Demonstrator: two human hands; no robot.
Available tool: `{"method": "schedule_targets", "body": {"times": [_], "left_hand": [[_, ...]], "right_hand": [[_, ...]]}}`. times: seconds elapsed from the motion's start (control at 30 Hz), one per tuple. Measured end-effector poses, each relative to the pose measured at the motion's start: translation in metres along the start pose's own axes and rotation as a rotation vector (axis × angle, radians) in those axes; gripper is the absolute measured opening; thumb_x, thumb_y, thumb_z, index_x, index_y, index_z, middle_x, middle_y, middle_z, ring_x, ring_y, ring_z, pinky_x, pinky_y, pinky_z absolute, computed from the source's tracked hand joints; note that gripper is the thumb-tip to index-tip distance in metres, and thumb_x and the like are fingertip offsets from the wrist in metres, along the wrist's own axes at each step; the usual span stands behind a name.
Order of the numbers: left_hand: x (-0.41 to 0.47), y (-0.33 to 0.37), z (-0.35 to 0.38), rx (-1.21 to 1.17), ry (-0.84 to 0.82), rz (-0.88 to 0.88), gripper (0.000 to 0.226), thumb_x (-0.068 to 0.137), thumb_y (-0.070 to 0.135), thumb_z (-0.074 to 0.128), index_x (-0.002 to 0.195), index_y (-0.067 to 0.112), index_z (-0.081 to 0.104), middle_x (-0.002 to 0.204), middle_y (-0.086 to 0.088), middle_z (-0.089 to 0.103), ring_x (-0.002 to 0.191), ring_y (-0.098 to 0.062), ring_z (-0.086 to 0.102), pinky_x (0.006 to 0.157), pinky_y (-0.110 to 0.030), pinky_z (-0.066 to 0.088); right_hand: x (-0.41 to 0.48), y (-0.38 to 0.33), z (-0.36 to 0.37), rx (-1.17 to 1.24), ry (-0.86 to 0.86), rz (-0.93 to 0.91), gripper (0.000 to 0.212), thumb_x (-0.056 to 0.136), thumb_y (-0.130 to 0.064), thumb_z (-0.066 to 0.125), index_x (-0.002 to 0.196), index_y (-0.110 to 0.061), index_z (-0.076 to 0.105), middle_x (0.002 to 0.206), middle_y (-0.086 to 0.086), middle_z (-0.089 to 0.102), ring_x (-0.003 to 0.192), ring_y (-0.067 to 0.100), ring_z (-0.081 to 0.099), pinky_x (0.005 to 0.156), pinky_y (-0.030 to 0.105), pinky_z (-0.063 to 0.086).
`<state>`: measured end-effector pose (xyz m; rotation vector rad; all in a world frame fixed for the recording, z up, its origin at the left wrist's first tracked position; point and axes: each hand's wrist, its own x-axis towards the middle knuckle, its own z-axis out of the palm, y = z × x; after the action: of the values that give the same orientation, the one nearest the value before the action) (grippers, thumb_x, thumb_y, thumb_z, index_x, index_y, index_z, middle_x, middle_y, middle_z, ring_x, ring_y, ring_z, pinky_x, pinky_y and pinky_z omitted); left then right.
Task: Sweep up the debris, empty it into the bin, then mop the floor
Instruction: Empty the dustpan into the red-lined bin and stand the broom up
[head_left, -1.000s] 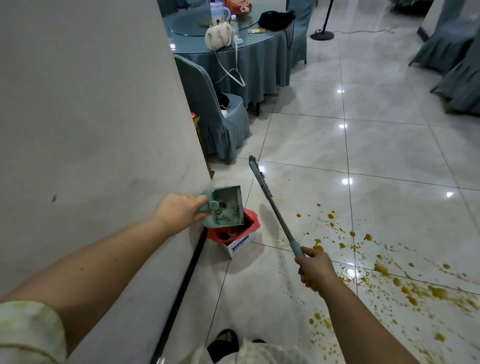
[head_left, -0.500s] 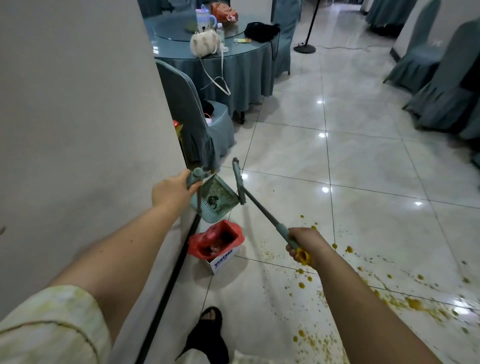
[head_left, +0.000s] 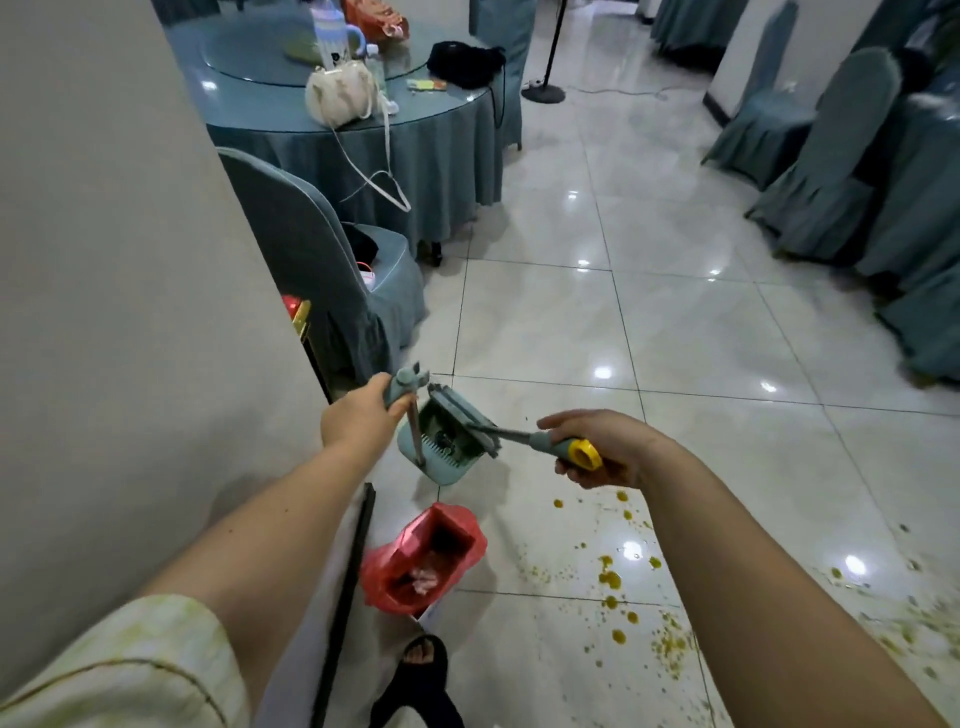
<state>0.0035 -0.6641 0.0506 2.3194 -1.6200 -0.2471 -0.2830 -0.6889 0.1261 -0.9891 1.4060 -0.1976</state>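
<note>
With the left hand (head_left: 358, 422) gripping the dustpan (head_left: 445, 467) and the right hand (head_left: 609, 446) gripping the broom (head_left: 501, 434) set inside it, debris may miss the bin (head_left: 423, 561) and scatter on the floor (head_left: 545, 322).

This is a restaurant banquet hall: a round tabletop (head_left: 270, 117) draped in teal cloth with a glass turntable (head_left: 249, 52), covered chairs (head_left: 831, 171) in matching fabric, and a glossy tiled floor (head_left: 545, 322).

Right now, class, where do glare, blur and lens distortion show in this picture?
Head view: white glare spots dot the glossy floor; head view: the wide lens leans the chairs at right; head view: the spilled debris near the lower right edge looks smeared.
</note>
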Motion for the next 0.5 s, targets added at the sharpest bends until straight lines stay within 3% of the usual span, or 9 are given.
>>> {"method": "schedule_targets", "body": {"times": [0.17, 0.33, 0.4, 0.5], "left_hand": [[0.082, -0.025, 0.033, -0.053, -0.099, -0.01, 0.031, 0.091, 0.061, 0.041, 0.101, 0.034, 0.052, 0.081, 0.004, 0.064, 0.072, -0.021, 0.06, 0.062, -0.032, 0.051], [0.124, -0.034, 0.069, -0.031, -0.21, 0.026, 0.033, 0.091, 0.059, 0.045, 0.101, 0.028, 0.054, 0.082, 0.003, 0.063, 0.071, -0.019, 0.056, 0.057, -0.028, 0.042], [0.135, -0.034, 0.081, -0.021, -0.25, 0.024, 0.033, 0.092, 0.058, 0.045, 0.101, 0.028, 0.054, 0.082, 0.005, 0.062, 0.069, -0.018, 0.052, 0.057, -0.028, 0.04], [0.148, -0.036, 0.096, -0.011, -0.303, 0.005, 0.032, 0.092, 0.058, 0.044, 0.099, 0.028, 0.053, 0.083, 0.004, 0.063, 0.072, -0.019, 0.056, 0.057, -0.028, 0.041]], "right_hand": [[0.076, -0.065, 0.024, 0.151, 0.025, -0.05, 0.027, 0.089, -0.018, 0.047, 0.099, -0.005, 0.069, 0.068, 0.022, 0.06, 0.051, 0.027, 0.056, 0.05, 0.026, 0.047], [0.149, -0.087, 0.034, 0.402, 0.058, -0.132, 0.034, 0.092, -0.001, 0.035, 0.114, -0.001, 0.061, 0.074, 0.023, 0.059, 0.058, 0.029, 0.058, 0.051, 0.027, 0.05], [0.176, -0.089, 0.034, 0.359, 0.104, -0.163, 0.04, 0.091, 0.009, 0.037, 0.121, -0.004, 0.059, 0.076, 0.021, 0.062, 0.061, 0.026, 0.06, 0.056, 0.028, 0.051], [0.208, -0.092, 0.033, 0.137, 0.203, -0.234, 0.032, 0.094, 0.006, 0.049, 0.121, -0.008, 0.059, 0.075, 0.014, 0.064, 0.06, 0.022, 0.06, 0.052, 0.024, 0.049]]}}
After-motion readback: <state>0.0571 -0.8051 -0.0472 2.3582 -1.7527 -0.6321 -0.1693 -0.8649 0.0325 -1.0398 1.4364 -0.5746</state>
